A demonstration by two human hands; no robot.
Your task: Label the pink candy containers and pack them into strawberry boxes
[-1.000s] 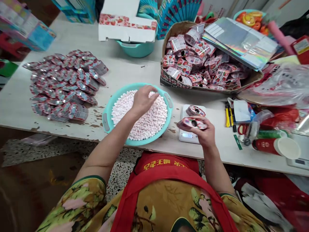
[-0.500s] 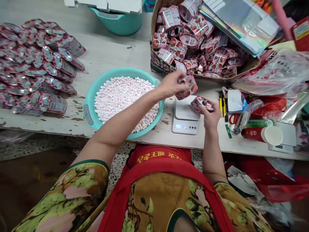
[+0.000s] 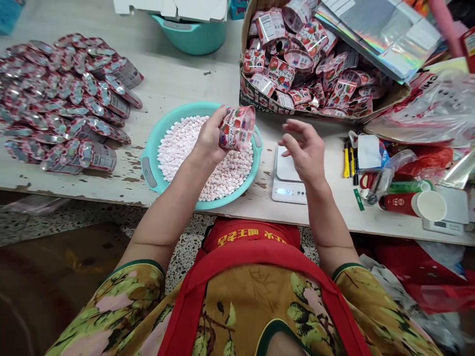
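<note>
My left hand grips a red-and-pink strawberry-print pouch, tilted over the basin with its wide mouth facing right. Beneath it, a turquoise basin holds a heap of small pale pink-white candies. My right hand hovers empty above the small white digital scale, its fingers curved and apart. Part of the scale is hidden behind that hand, and its display is lit.
Behind is a cardboard box full of similar pouches. Many filled pouches lie in rows at left. A second turquoise basin stands at the back. At right are markers, a red cup and another scale.
My left hand has moved left from above the scale to over the candy basin. The pouch in my right hand is gone from it, and that hand has opened.
</note>
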